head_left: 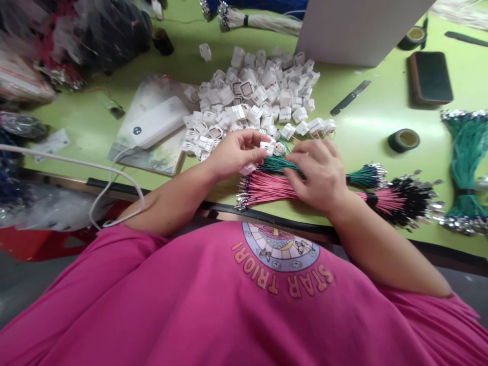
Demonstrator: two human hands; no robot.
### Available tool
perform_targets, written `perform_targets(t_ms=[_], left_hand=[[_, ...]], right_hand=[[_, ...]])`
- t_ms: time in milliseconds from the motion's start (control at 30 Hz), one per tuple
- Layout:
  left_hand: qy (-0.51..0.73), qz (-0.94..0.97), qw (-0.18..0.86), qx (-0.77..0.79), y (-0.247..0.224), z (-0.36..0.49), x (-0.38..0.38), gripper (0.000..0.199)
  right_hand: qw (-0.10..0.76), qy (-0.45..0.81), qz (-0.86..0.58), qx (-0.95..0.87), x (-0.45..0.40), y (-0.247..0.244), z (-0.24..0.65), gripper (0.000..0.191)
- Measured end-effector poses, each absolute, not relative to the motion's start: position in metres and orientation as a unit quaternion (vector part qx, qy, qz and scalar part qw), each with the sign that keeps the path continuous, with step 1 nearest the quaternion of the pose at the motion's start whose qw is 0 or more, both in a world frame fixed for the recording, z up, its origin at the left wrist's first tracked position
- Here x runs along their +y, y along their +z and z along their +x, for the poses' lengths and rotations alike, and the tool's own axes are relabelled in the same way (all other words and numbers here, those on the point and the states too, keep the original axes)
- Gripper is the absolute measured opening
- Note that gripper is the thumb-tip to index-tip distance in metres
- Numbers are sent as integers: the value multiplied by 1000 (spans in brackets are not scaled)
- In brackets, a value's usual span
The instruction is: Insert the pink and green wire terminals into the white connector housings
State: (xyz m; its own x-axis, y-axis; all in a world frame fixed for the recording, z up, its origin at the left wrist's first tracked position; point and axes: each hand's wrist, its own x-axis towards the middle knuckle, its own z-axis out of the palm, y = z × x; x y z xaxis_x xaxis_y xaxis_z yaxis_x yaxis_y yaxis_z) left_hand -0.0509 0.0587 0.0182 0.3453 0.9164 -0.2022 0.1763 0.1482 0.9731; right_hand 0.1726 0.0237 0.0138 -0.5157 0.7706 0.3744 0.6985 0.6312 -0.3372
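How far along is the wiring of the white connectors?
Looks done: a few connectors with wires by the pile. In hand: left hand holds one connector; right hand rests on the green wires. Left: the big pile of connectors and the pink wires.

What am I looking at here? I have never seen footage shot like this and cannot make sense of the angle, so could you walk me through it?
There is one picture, taken by a camera worn on a person's head, looking forward and down, so the pink shirt fills the bottom. No machine is involved: two bare hands work at a green table. The left hand pinches a small white connector between its fingertips. The right hand rests on a bundle of green wires, next to a bundle of pink wires. Behind the hands lies a pile of white connectors. To the left is a white power bank with a cable; to the right are two tape rolls, a dark phone and more green wires.
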Motion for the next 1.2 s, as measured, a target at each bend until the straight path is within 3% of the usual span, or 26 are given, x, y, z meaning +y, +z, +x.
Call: perform_targets(t_ms=[133, 200, 400, 733, 900, 1200], left_hand=[[317, 569, 592, 475, 18, -52, 62, 34], [315, 565, 593, 480, 18, -52, 63, 33], [302, 573, 597, 473, 20, -54, 62, 33], [280, 564, 661, 409, 21, -51, 60, 38], [282, 542, 688, 392, 18, -51, 59, 41], [286, 541, 687, 392, 16, -49, 58, 34]], right_hand=[[84, 108, -334, -933, 16, 17, 169, 28], [68, 144, -330, -931, 15, 16, 168, 29], [181, 279, -392, -858, 17, 21, 172, 9], [219, 202, -254, -920, 0, 24, 153, 28], [281, 163, -427, -844, 8, 22, 166, 22], [289, 147, -500, -803, 10, 17, 173, 23]])
